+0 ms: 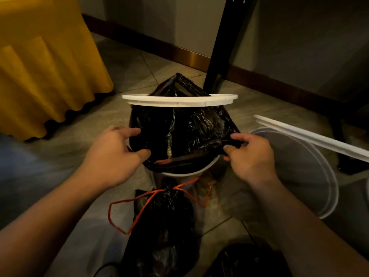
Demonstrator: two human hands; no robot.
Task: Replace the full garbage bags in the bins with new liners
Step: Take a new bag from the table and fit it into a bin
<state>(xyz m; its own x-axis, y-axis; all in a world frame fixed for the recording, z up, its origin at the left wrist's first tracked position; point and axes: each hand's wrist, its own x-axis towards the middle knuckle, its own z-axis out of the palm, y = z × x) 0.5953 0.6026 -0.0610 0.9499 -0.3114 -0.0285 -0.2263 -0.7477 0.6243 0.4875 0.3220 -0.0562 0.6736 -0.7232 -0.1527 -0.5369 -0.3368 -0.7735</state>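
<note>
A black liner [189,134] hangs through a white ring [179,99] that is lifted above a white bin [189,172]. My left hand [117,154] pinches the liner's left edge between thumb and fingers. At the right edge of the liner, my right hand [251,154] pinches the plastic too. The liner's mouth is stretched between both hands over the bin's rim. A tied full black bag [163,212] with an orange drawstring [139,208] stands on the floor in front of the bin.
A second white bin [311,176] with its ring [311,136] tilted up stands at the right. Another black bag [247,258] lies at the bottom right. A yellow tablecloth [44,66] hangs at the left. A black leg [223,47] rises behind the bin, near the wall.
</note>
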